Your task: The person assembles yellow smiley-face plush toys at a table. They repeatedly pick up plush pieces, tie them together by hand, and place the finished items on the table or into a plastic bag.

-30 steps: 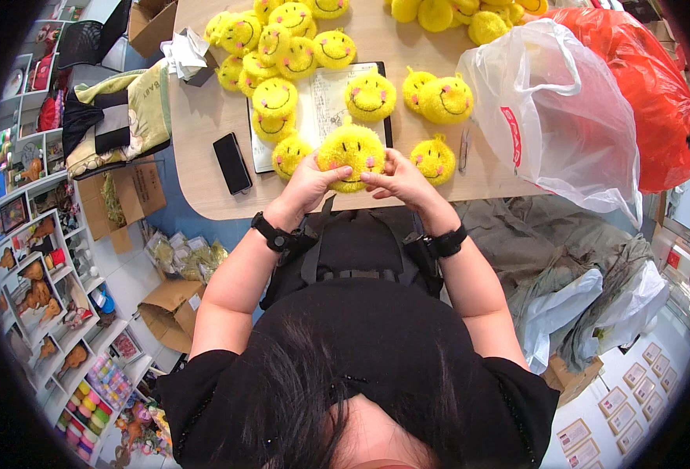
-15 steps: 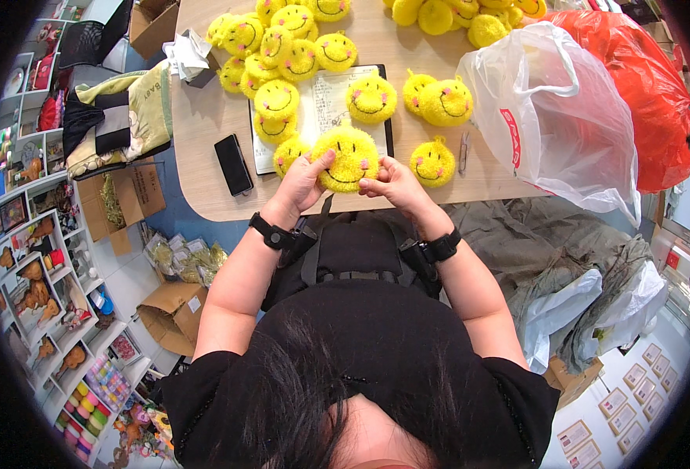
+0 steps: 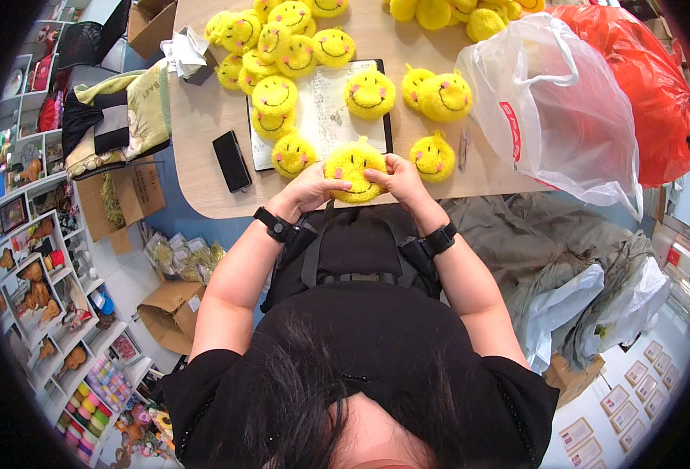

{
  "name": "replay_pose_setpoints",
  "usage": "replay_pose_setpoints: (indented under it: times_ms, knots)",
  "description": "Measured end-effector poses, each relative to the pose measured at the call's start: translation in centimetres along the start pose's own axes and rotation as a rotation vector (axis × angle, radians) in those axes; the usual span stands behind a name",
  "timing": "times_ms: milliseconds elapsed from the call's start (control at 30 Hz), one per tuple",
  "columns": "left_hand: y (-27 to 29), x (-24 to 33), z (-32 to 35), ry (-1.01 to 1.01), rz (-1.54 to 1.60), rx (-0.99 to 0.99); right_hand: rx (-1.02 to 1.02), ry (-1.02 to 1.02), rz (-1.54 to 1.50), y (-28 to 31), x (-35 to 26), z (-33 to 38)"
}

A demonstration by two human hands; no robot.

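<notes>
The yellow, round, fuzzy plush with a stitched black smile [image 3: 356,166] is between the two hands, at the near edge of the pale wood-grain counter [image 3: 196,184]. Its face is turned up and its small top loop points away from the person.

The left hand [image 3: 313,188] grips it at the lower left side, thumb lying across the front below the eyes; the other fingers are partly hidden behind. The right hand [image 3: 401,180] grips it at the right side, thumb pressed on the front near the smile, fingers partly curled behind the edge. Both hands are closed only as far as the plush's thickness allows.

Just beside the left hand lies a smaller yellow smiling plush [image 3: 293,156], overlapping an open notebook with a dark cover [image 3: 325,133]. Near the right hand lies another yellow plush with pink cheeks [image 3: 432,160], with slim metal snips [image 3: 463,148] to its right.

A black rectangular phone [image 3: 231,162] lies left of the notebook. Farther right stands a translucent white plastic bag [image 3: 571,133], against a red plastic bag [image 3: 642,102].
</notes>
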State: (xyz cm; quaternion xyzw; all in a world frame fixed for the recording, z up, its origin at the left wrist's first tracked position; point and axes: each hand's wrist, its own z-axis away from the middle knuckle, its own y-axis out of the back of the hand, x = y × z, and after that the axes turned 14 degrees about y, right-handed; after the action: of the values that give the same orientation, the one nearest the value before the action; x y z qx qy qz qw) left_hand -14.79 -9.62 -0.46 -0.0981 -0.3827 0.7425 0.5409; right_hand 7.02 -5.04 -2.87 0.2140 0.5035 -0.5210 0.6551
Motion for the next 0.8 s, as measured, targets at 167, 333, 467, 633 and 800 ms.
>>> replay_pose_setpoints:
  times_ms: [167,333,467,633,800]
  knots:
    - [0.2,-1.0,-1.5,0.012,-0.011,0.045,-0.01,-0.141,-0.078,0.3,0.4,1.0]
    - [0.7,-2.1,-2.2,0.084,0.015,-0.034,-0.036,-0.059,-0.017,1.0,2.1,2.2]
    - [1.0,-2.4,-3.1,0.13,-0.037,-0.016,-0.018,-0.05,0.024,1.7,3.4,2.5]
    - [1.9,-2.2,-4.6,0.111,-0.152,0.135,0.021,-0.011,0.14,4.6,4.0,2.4]
    - [4.0,-1.0,-6.3,0.015,-0.319,0.347,0.147,0.091,0.306,9.3,4.2,3.3]
